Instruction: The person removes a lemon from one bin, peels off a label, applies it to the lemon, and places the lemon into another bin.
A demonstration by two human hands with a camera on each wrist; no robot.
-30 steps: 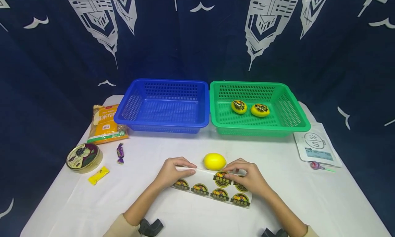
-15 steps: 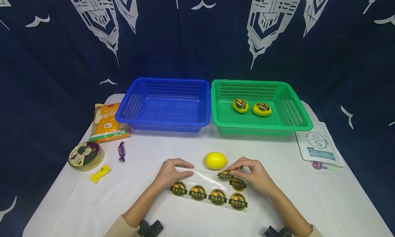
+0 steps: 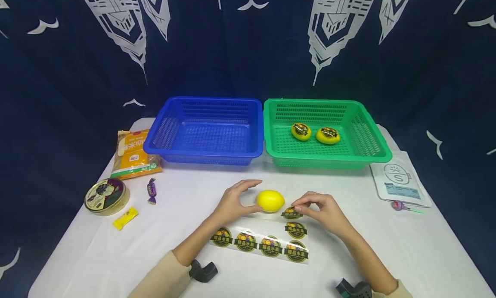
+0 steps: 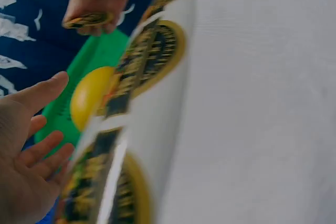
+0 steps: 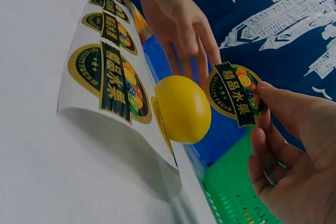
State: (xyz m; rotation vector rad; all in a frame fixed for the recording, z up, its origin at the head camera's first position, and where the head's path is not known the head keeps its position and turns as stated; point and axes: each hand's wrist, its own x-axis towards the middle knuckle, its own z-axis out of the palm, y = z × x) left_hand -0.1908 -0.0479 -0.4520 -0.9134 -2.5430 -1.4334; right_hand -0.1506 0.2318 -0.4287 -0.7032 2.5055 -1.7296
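Note:
A plain yellow lemon (image 3: 270, 200) lies on the white table (image 3: 387, 250). My left hand (image 3: 249, 196) is spread open beside the lemon's left side, thumb close to it or touching it. My right hand (image 3: 300, 208) pinches one round black and gold sticker (image 3: 291, 212) just right of the lemon. The sticker sheet (image 3: 258, 242) with several stickers lies flat in front of both hands. In the right wrist view the peeled sticker (image 5: 235, 95) hangs from my right hand (image 5: 258, 106) beside the lemon (image 5: 181, 109). The left wrist view shows my open left hand (image 4: 44, 116) near the lemon (image 4: 89, 95).
An empty blue basket (image 3: 209, 154) and a green basket (image 3: 329, 159) stand at the back; two stickered lemons (image 3: 301, 131) (image 3: 327, 135) lie in the green one. Left: a snack bag (image 3: 133, 153), tin (image 3: 106, 196), two candies (image 3: 151, 191) (image 3: 125, 218). Right: a white pouch (image 3: 399, 181), lollipop (image 3: 398, 206).
My right hand peeled a sticker off the sheet and lifted it toward the lemon. My left hand let go of the sheet and moved up to the lemon. The sheet now lies flat.

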